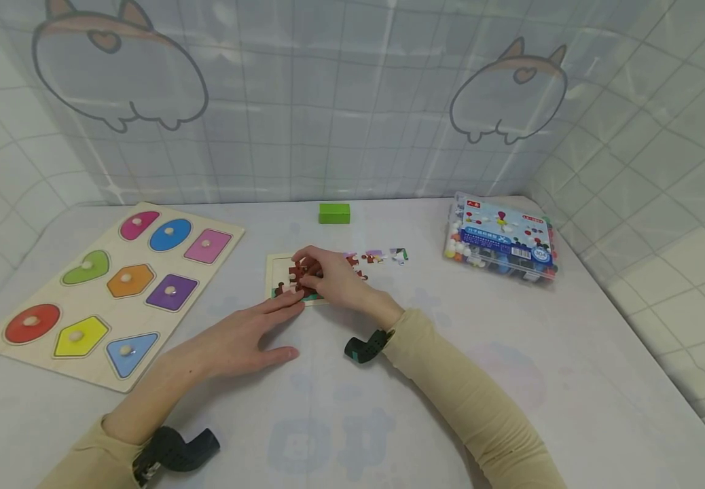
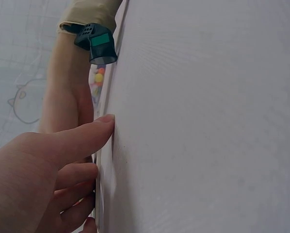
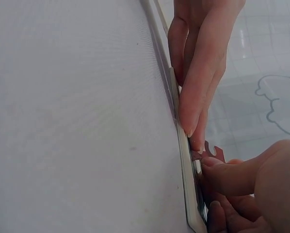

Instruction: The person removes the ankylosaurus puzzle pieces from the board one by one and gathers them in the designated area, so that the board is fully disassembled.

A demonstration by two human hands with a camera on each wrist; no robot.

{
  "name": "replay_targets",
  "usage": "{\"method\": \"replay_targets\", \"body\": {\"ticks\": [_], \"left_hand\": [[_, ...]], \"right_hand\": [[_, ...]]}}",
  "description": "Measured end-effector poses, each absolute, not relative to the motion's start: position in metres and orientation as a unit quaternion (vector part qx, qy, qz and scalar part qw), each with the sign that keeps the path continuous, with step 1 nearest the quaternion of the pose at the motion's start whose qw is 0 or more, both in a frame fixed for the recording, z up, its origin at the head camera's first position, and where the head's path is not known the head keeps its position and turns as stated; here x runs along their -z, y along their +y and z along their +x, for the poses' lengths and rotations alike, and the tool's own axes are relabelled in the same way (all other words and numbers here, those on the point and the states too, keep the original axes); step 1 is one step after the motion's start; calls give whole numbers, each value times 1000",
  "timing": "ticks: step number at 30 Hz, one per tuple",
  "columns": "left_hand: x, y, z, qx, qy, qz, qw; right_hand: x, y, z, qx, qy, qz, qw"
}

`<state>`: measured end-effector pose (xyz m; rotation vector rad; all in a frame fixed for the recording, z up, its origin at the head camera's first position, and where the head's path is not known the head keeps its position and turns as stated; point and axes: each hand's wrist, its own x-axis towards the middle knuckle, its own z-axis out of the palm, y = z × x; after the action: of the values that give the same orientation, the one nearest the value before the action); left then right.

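Nearest, the left hand point(image 1: 239, 339) reaches in flat and low, its fingers stretched out and gripping nothing; their tips touch the near edge of the puzzle tray, seemingly steadying it, while the thumb sticks out apart over the counter point(image 1: 572, 380). Left of that forearm lies the shape board point(image 1: 163, 261), all nine knobbed shapes set in their places, so nothing appears left to do there.

A little farther off, the right hand point(image 1: 340, 278) arches over the tray from the right, wrist bent down, thumb and fingers pinching a reddish-brown puzzle piece point(image 3: 218, 154); the right wrist view shows the piece standing up above the tray's surface. Whether it is going in or being adjusted cannot be told.

The puzzle tray point(image 1: 269, 273) lies flat on the counter beneath that hand. I judge the picture partly built: brown and green pieces sit along the near side and middle, pale backing shows at the far left, and the right part is hidden by the hand. Just right of the tray, several loose pieces point(image 1: 373, 257) remain to be placed.

Farther back are the clear box of coloured parts point(image 1: 502, 238), right, and the green block point(image 1: 334, 213), centre.
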<state>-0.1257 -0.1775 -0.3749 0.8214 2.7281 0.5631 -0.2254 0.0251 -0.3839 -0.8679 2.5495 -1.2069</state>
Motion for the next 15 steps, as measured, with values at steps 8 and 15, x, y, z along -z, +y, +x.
{"method": "replay_targets", "body": {"ticks": [8, 15], "left_hand": [[373, -179, -126, -194, 933, 279, 118], [373, -179, -126, -205, 930, 282, 120]], "right_hand": [[382, 24, -225, 416, 861, -282, 74], [382, 29, -228, 440, 860, -256, 43]]}}
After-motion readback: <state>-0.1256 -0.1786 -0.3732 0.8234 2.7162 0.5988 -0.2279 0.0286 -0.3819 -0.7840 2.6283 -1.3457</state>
